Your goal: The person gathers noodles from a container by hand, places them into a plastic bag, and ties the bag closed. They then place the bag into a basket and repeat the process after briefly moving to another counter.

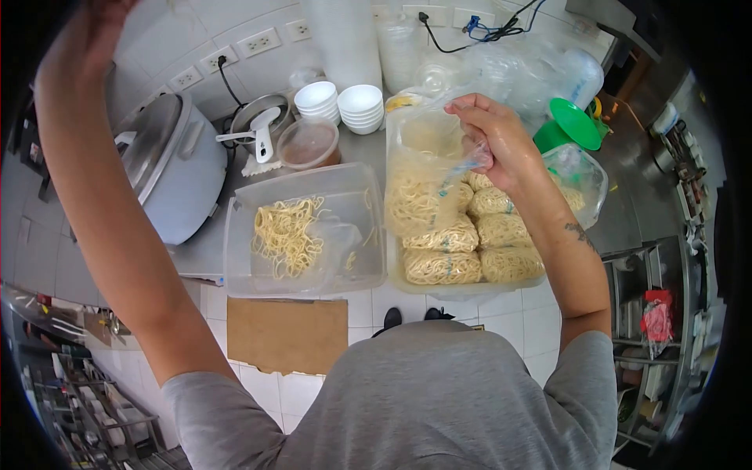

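Observation:
My right hand [493, 141] pinches the top of a clear plastic bag of noodles [423, 196], which hangs over the left part of a plastic bin [470, 291]. Several more bagged noodle bundles [442, 268] are packed in that bin. To its left, a translucent tub [305, 184] holds a loose heap of yellow noodles [288, 235] and a crumpled clear bag [333, 243]. High at the upper left, my left hand [90, 35] is raised above a large lidded cooker [176, 172]. Its fingers are dim and partly cut off by the view's edge.
Behind the tub stand a lidded round container [309, 143], a metal pot [262, 106] with a white ladle [265, 133], and stacked white bowls [360, 108]. A green funnel-shaped item [572, 125] is at the right. Cardboard [286, 335] lies on the floor.

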Tool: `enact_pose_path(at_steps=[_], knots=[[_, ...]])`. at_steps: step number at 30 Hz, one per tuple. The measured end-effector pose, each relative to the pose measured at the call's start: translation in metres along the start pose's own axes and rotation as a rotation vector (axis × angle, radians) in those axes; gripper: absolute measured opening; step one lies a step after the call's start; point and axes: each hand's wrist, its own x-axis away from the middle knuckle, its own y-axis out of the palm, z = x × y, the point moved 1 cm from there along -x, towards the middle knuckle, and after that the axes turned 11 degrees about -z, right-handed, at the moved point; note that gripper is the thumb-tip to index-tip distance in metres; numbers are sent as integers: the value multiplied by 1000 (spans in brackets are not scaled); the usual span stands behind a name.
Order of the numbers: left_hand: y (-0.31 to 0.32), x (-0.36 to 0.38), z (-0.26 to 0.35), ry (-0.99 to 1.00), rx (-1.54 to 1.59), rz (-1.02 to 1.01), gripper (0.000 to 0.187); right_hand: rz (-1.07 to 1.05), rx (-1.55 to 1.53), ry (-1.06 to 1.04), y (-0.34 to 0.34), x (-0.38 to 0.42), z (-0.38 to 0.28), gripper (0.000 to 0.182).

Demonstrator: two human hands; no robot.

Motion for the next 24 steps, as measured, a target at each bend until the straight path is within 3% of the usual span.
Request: enact_pose_path(at_steps=[1,2,3,4,6,8,10,12,15,19,22,24], knots=[[-9,2,-4,-225,19,-14,29,-7,-5,-10,0,0,-1,7],[-8,31,-14,-258,-96,-192,31,-7,2,-5,0,1,-1,7],[0,60,-20,-446,-285,-273,30,-5,9,-3,0,3,-1,7],[13,87,-31,-708,-375,-342,26,1,13,-3,0,5,-1,7],[32,143,-72,-941,-634,-704,13,-9,11,-1,-1,8,-4,8],[70,164,-80,-552,-646,-671,17,-23,17,5,1,9,-4,9],[121,148,-57,-369,-182,-565,17,-52,33,13,3,5,-3,9],[173,136,-45,-100,-20,-505,16,-99,26,-1,7,5,-3,10],[195,121,-59,-164,-274,-1157,15,-108,60,-56,5,9,-11,9],[163,88,-27,15,-221,-909,17,-55,84,-234,-5,31,-37,9],[184,98,-42,-23,-169,-1109,17,21,363,-192,-19,30,-13,9],[195,103,-61,-40,-300,-1087,20,64,371,-172,-32,28,-4,8]])
